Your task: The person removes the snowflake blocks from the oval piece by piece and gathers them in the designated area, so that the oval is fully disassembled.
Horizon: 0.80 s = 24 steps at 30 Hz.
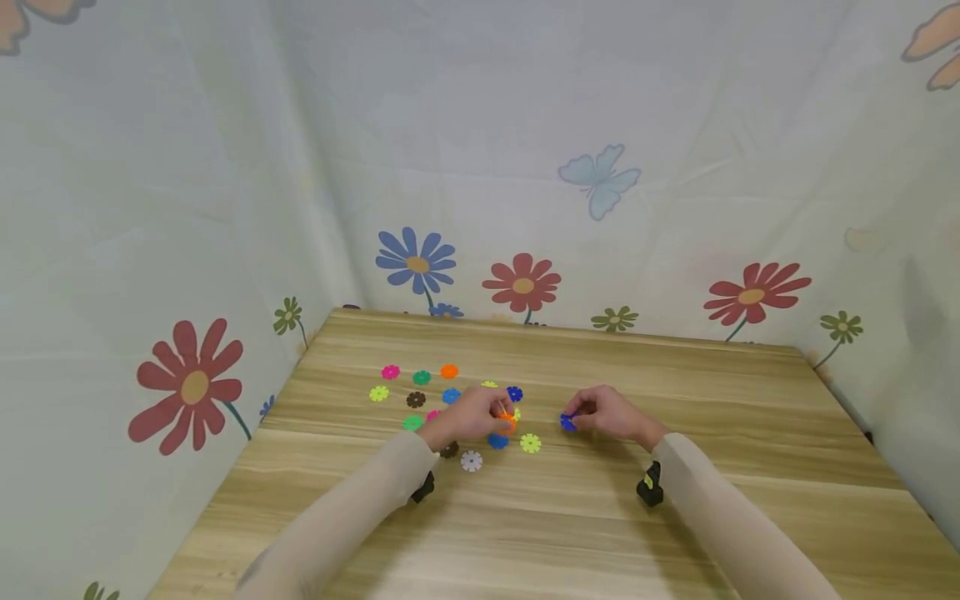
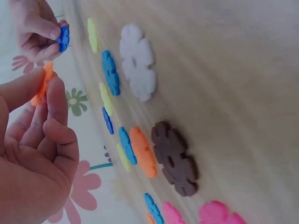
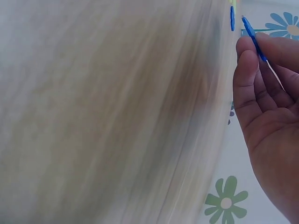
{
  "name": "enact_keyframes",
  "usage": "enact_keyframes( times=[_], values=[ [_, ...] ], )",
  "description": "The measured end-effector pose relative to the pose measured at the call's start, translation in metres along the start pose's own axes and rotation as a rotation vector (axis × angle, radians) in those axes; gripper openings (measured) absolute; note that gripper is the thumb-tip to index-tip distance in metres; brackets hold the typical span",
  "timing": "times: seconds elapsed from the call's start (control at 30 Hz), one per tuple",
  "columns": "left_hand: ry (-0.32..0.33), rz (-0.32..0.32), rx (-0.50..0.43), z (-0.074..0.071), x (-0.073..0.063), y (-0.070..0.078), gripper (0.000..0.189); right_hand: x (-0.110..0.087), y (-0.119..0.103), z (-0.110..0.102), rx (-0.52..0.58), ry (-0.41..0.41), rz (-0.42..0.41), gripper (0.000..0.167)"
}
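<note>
My left hand (image 1: 480,414) pinches an orange notched disc (image 2: 43,84) between thumb and fingers, held above the table. To its right, my right hand (image 1: 611,414) pinches a dark blue notched disc (image 3: 254,38), tilted nearly edge-on in the right wrist view. A gap separates the two held discs. Below and around the left hand lie flat flower-shaped discs, among them a white one (image 2: 137,63), a brown one (image 2: 174,158) and a yellow-green one (image 1: 530,443). A blue disc (image 1: 498,441) lies partly under the left hand.
More loose discs spread to the left, including a magenta one (image 1: 390,372), a green one (image 1: 422,377) and an orange one (image 1: 449,372). The wooden table (image 1: 675,517) ends at a flower-printed cloth (image 1: 480,167) behind and at both sides.
</note>
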<state>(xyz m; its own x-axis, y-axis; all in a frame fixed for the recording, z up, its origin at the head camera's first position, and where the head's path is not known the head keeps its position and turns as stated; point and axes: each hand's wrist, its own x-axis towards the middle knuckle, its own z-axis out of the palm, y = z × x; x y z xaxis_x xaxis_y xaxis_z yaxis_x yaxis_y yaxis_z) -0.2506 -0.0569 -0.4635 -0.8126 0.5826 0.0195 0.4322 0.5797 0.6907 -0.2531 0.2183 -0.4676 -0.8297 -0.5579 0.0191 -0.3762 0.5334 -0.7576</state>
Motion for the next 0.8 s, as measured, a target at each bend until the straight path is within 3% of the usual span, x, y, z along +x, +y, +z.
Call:
enact_keyframes(
  times=[0.13, 0.27, 0.4, 0.63, 0.8],
  values=[
    [-0.057, -0.006, -0.055, 0.004, -0.008, 0.002, 0.014, 0.004, 0.020, 0.000, -0.015, 0.004, 0.012, 0.011],
    [-0.092, 0.033, -0.115, 0.009, -0.011, 0.004, 0.016, 0.005, 0.026, 0.000, 0.021, -0.007, 0.031, 0.010],
    [-0.162, 0.047, -0.073, 0.015, -0.012, 0.009, 0.021, 0.005, 0.029, 0.000, 0.052, -0.015, 0.040, 0.011],
    [-0.307, 0.049, 0.019, 0.030, -0.013, 0.015, 0.026, 0.005, 0.030, 0.000, 0.011, 0.014, 0.057, 0.013],
    [-0.345, 0.107, 0.053, 0.037, -0.013, 0.017, 0.024, 0.007, 0.030, 0.001, -0.038, 0.031, 0.066, 0.016]
  ],
)
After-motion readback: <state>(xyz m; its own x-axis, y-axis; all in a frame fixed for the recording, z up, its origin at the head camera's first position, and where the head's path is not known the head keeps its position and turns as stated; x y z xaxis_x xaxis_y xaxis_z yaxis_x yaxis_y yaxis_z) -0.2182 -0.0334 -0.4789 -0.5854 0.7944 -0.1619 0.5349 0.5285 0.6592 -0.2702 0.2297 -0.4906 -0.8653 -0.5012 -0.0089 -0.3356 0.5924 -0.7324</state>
